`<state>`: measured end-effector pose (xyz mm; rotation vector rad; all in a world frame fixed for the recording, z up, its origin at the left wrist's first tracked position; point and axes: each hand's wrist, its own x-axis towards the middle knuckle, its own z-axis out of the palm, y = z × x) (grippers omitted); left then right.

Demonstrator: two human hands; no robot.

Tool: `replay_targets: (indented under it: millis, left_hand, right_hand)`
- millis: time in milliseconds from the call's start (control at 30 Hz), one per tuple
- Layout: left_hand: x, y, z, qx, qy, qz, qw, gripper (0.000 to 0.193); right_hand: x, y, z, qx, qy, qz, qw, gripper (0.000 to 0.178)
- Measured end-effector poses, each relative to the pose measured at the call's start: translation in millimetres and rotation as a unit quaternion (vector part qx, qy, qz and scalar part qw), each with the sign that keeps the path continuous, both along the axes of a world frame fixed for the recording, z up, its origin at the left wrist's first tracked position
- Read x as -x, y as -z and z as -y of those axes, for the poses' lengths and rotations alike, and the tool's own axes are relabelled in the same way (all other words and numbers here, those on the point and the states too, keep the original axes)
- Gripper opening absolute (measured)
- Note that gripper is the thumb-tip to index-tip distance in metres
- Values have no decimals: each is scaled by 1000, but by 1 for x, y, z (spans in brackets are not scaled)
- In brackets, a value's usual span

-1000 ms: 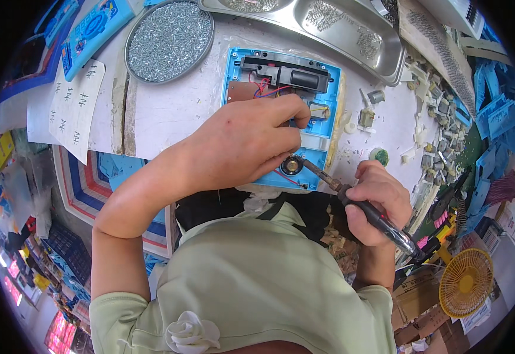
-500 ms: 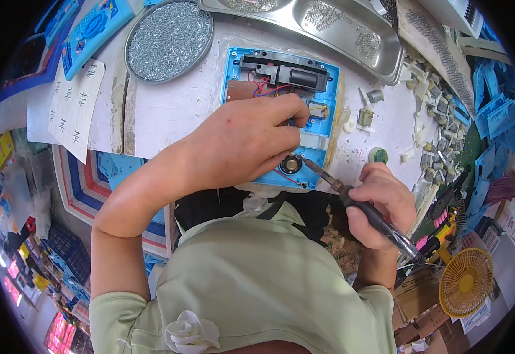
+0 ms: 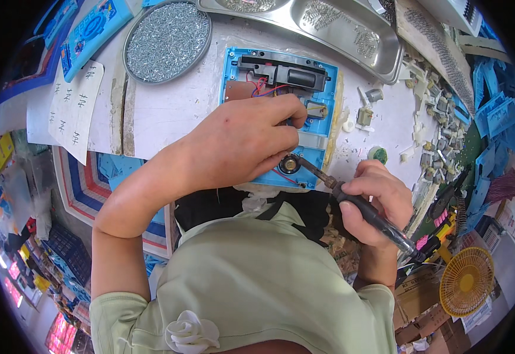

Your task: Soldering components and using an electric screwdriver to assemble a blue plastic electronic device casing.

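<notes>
On the table in front of me lies an open blue plastic casing (image 3: 320, 127). It holds a long black part (image 3: 304, 78), a brown board (image 3: 238, 91), red and blue wires, and a small round speaker (image 3: 290, 165) near its front edge. My left hand (image 3: 234, 138) is over the casing with fingers curled and closed beside the speaker; what they pinch, if anything, is hidden beneath them. My right hand (image 3: 381, 203) grips the dark handle of a soldering iron (image 3: 391, 231). The iron's tip points left and meets the speaker's upper right edge.
A round dish of small screws (image 3: 167, 41) stands at the back left. Behind the casing is a steel tray (image 3: 392, 66) with metal bits. Small motors (image 3: 364, 116) and a green-topped roll (image 3: 378, 155) lie to the right. A yellow fan (image 3: 466, 282) is at lower right.
My right hand has shifted slightly left and up, bringing the soldering iron's tip closer onto the speaker's edge. My left hand has barely moved.
</notes>
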<state>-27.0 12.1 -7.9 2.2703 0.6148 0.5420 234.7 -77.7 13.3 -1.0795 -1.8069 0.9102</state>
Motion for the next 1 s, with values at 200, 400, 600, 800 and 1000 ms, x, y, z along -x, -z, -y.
replay_targets:
  millis: [200,400,600,800,1000]
  left_hand:
    - [1,-1,0,0,0,2,1000,16]
    - [0,-2,-1,3,9,-5,1000,17]
    - [-2,-3,1,-11,7,-15,1000,18]
    - [-3,-5,2,-31,16,-34,999,19]
    - [-4,-9,3,-42,23,-69,996,17]
  right_hand:
    - [-12,0,7,-5,29,-42,999,28]
    - [-14,-2,8,4,30,-51,998,27]
    - [-11,0,5,4,0,-47,999,28]
    - [-10,2,3,-3,-6,-26,1000,28]
    - [-7,1,1,-6,-10,-30,999,29]
